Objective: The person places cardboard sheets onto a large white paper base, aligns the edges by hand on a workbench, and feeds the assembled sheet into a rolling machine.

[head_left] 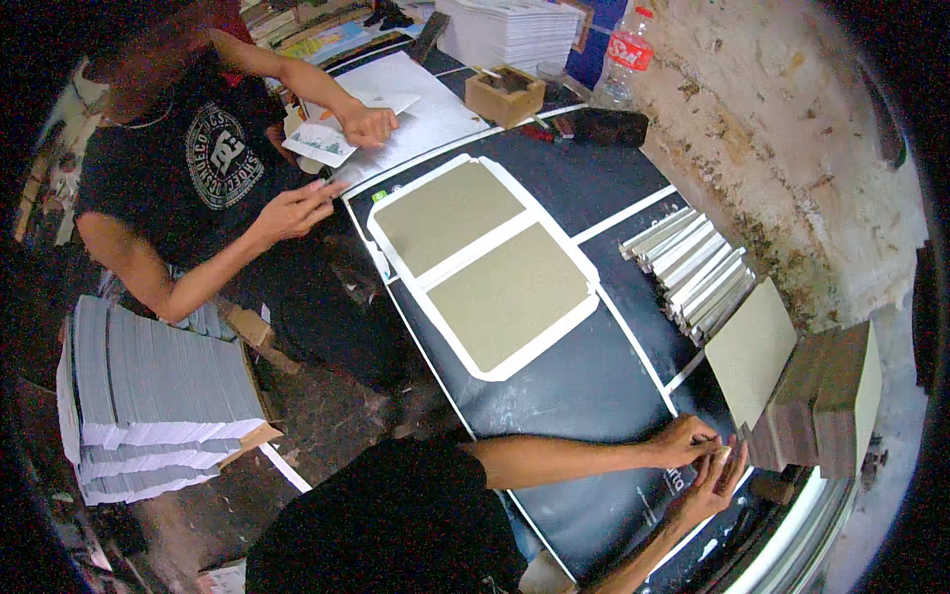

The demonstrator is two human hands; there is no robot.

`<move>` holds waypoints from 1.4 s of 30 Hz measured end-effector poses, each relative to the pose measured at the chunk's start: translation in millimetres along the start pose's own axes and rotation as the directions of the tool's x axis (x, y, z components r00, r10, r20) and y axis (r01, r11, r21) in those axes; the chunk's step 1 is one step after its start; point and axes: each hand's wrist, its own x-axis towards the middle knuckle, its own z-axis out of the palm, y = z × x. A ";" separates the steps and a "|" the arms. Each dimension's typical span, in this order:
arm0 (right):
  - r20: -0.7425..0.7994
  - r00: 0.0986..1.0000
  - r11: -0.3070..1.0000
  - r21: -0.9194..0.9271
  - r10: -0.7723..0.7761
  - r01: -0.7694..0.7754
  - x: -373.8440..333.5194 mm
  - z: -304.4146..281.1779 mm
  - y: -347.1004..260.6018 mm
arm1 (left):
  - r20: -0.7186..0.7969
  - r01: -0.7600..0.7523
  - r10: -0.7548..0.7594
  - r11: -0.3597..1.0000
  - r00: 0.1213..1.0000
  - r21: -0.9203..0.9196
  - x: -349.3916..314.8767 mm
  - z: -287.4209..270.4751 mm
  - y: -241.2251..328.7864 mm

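Note:
At the table's right edge, my left hand (683, 442) is curled closed, its fingertips meeting those of my right hand (714, 481). The fingers of my right hand are bent together as in a pinch. Whatever lies between the fingertips is too small to make out. Just beyond the hands are stacks of cut greyboard (837, 406), with one greyboard panel (754, 348) leaning against them. On the black tabletop to the left lies a white cover sheet (479, 251) with cut corners. Two greyboard panels sit on it, separated by a white strip.
A bundle of narrow board strips (693, 272) lies beside the wall. Across the table, a co-worker's hand (370, 126) rests over a printed card (319, 144). Farther back are a small wooden box (505, 96), a plastic bottle (623, 61) and a paper stack (510, 35). Tall paper piles (158, 381) stand left.

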 end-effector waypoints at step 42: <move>-0.046 0.972 0.965 0.124 -0.229 0.233 -30.2 36.0 14.5 | 0.269 0.421 -0.335 0.817 0.903 -0.394 10.7 -33.7 -22.7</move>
